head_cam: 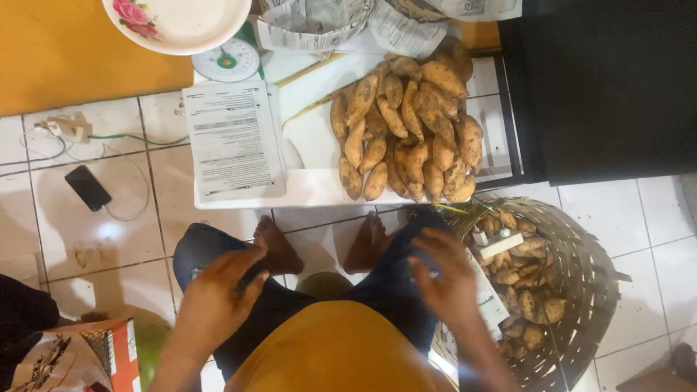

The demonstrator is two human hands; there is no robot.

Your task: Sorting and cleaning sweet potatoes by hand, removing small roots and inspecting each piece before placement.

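I sit on a tiled floor, looking down at my knees and bare feet. My left hand [218, 297] hovers over my left knee, fingers spread, holding nothing. My right hand [446, 272] hovers over my right knee beside a woven basket [592, 290], fingers apart and blurred, empty. A pile of sweet potatoes [406, 131] lies on a white board [312, 185] just beyond my feet. More small sweet potatoes [526, 290] fill the basket, with a white box [499, 243] on top.
Printed paper sheets [232, 138] lie on the board's left. A small kitchen scale [229, 62] and a flowered plate [178, 22] stand behind. A black phone [88, 188] with cable lies on the tiles at left. A printed carton [80, 359] is at bottom left.
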